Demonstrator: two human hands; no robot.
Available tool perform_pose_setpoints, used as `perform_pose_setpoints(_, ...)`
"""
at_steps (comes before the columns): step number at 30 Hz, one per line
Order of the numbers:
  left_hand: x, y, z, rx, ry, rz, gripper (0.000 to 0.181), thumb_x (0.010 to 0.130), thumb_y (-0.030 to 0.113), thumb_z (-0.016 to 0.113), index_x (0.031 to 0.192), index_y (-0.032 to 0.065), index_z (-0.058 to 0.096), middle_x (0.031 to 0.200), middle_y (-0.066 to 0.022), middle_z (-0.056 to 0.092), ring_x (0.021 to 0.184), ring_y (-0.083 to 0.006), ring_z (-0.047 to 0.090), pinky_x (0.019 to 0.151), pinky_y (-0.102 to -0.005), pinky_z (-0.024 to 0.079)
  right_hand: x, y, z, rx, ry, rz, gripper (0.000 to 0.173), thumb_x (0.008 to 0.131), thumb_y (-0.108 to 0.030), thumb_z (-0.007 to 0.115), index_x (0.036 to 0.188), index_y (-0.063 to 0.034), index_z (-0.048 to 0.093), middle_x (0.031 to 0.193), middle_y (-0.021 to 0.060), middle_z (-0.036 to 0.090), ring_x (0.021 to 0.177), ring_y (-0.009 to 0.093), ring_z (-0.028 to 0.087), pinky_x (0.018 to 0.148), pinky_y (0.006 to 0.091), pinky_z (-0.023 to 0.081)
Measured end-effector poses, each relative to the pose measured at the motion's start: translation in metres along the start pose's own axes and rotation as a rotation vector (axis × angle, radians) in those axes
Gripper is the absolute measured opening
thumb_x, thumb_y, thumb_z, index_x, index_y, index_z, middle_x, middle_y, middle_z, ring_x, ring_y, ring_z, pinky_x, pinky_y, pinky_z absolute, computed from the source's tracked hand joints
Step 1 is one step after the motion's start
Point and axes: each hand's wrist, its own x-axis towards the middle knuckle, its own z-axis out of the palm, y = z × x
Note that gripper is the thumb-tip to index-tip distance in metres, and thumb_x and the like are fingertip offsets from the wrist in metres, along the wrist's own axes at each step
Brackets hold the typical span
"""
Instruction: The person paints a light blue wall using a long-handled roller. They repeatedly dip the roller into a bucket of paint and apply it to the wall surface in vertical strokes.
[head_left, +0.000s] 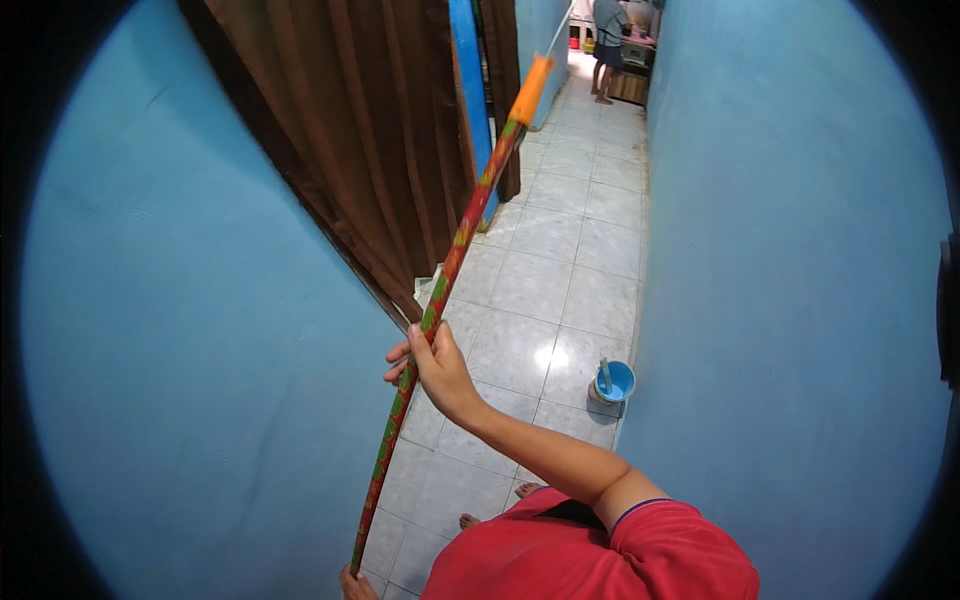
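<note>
A long pole patterned in red and green (456, 255) slants across my view from lower left to upper right. On its far end sits an orange plastic handle (534, 88), with a thin pale rod (562, 28) running out of the top of the picture; what the rod carries is out of view. My right hand (442, 367) holds the pole near its middle, thumb along it and some fingers loosely extended. At the bottom edge, my left hand (357, 585) grips the pole's lower end and is partly cut off.
A small bucket of blue paint (616, 381), with a flat stick or brush handle (604, 370) in it, stands by the right blue wall (780, 300). A brown curtain (360, 135) hangs at left. A person (609, 46) stands at the tiled corridor's (525, 285) far end.
</note>
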Motion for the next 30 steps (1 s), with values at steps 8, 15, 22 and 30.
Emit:
perform_pose_setpoints(8,0.017,-0.042,-0.125,0.057,-0.044,0.012,0.039,0.093,0.014,0.045,0.129,-0.0016,0.049,0.119,-0.0271,0.057,0.113,-0.0419,0.052,0.098,-0.0463,0.04,-0.023,0.094,-0.003,0.027,0.313,0.378,0.031,0.102,-0.034,0.041,0.106,-0.0038,0.035,0.088,0.0098,0.056,0.078,0.027,0.069,0.067,0.0415,0.059)
perform_pose_setpoints(15,0.049,-0.072,-0.209,0.331,-0.125,0.06,0.038,0.09,0.011,0.049,0.127,0.0011,0.053,0.118,-0.0243,0.058,0.113,-0.0413,0.052,0.099,-0.0479,0.039,-0.064,0.167,-0.012,0.025,0.447,0.681,0.032,0.101,-0.028,0.043,0.106,0.0036,0.043,0.096,0.0194,0.064,0.079,0.03,0.07,0.06,0.039,0.062)
perform_pose_setpoints(22,0.087,-0.045,-0.279,0.473,-0.123,0.185,0.038,0.086,0.007,0.053,0.123,-0.0014,0.055,0.119,-0.0237,0.058,0.113,-0.0413,0.051,0.102,-0.0475,0.037,-0.093,0.192,-0.025,0.16,0.544,0.857,0.03,0.097,-0.018,0.044,0.11,0.0086,0.041,0.095,0.022,0.064,0.077,0.033,0.069,0.06,0.0399,0.063)
perform_pose_setpoints(30,0.13,0.006,-0.337,0.544,-0.152,0.247,0.036,0.089,0.011,0.056,0.123,-0.0004,0.056,0.118,-0.0227,0.058,0.114,-0.0398,0.05,0.101,-0.0471,0.037,-0.104,0.212,-0.026,0.27,0.599,0.974,0.034,0.095,-0.016,0.042,0.114,0.0118,0.037,0.096,0.0229,0.062,0.08,0.034,0.068,0.064,0.0434,0.063)
